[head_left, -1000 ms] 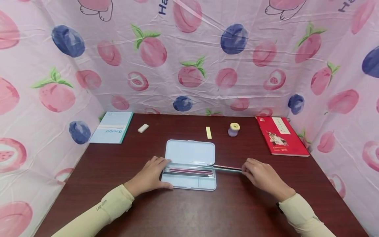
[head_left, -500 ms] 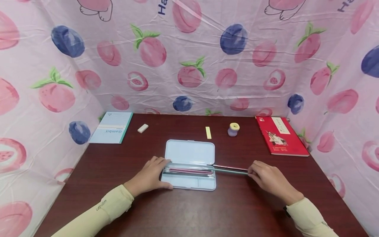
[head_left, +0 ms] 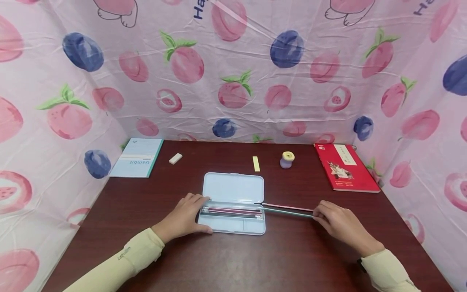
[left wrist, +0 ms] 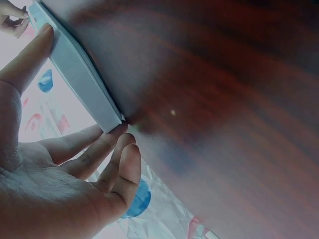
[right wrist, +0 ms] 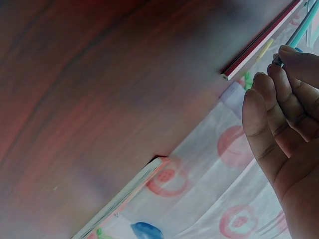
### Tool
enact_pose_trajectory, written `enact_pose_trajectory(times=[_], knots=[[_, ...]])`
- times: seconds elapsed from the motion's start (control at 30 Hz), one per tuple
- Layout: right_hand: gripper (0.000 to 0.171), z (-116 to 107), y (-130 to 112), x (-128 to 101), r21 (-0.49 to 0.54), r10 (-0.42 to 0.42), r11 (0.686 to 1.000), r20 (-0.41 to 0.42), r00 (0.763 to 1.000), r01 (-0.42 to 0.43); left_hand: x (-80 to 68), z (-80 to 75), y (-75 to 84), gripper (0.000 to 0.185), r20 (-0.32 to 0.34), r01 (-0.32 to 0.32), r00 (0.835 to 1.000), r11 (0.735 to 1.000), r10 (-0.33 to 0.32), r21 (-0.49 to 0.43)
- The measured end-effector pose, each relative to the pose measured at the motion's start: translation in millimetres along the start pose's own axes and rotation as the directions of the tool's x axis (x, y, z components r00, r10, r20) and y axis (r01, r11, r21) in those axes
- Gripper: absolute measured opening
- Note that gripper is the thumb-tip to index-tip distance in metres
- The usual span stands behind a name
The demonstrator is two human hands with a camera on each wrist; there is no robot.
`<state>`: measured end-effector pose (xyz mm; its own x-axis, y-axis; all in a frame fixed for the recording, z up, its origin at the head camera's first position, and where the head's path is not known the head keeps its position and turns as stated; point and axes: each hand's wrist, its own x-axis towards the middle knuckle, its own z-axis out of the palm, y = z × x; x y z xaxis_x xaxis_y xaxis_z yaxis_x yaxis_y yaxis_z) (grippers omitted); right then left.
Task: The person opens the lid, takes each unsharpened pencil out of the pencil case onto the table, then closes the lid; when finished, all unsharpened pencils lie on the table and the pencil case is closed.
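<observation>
A light-blue pencil case (head_left: 233, 187) lies with its lid swung back on the dark wooden table. Several pencils (head_left: 233, 211) rest inside its long compartment. My left hand (head_left: 184, 217) grips the case's left end, thumb on the front side and fingers round the far side, as the left wrist view also shows. Out to the right, my right hand (head_left: 339, 225) pinches the outer end of a teal pencil (head_left: 288, 211) between thumb and fingertips; its other end overlaps the case. A red-and-white pencil (right wrist: 261, 41) lies beside it, its end free of my fingers in the right wrist view.
Behind the case are a white eraser (head_left: 175, 158), a yellow strip (head_left: 256, 164) and a small yellow-and-lilac container (head_left: 287, 159). A blue notebook (head_left: 136, 158) lies back left, a red book (head_left: 346, 167) back right. Fruit-print cloth (head_left: 233, 61) hangs around the table.
My right hand has moved to the right, away from the case, and more of the teal and red pencils shows between them. My left hand stays on the case.
</observation>
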<state>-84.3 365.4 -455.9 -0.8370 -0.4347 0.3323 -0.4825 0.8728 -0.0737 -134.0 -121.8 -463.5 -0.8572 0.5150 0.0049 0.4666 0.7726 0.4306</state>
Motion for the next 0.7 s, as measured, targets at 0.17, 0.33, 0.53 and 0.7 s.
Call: enact_pose_trajectory(times=[0.17,0.33,0.53,0.7], knots=[[0.035,-3,0,-2,0.018,0.028,0.999,0.019,0.999,-0.029,0.2,0.2,0.3,0.098,0.0,0.009,1.0,1.0,-0.009,-0.01],[0.037,-3,2,-3,0.019,0.014,1.0,-0.01,1.0,-0.013,-0.4,-0.7,1.6,0.097,0.003,0.019,1.0,1.0,-0.019,-0.014],[0.04,-5,5,-5,0.004,0.001,1.0,-0.069,0.998,0.0,-0.9,-0.8,2.1,0.097,0.002,0.019,1.0,1.0,-0.019,-0.011],[0.04,-9,12,-11,-0.004,0.018,1.0,-0.065,0.998,-0.019,-0.8,-1.4,2.2,0.097,0.003,0.015,1.0,1.0,-0.015,-0.013]])
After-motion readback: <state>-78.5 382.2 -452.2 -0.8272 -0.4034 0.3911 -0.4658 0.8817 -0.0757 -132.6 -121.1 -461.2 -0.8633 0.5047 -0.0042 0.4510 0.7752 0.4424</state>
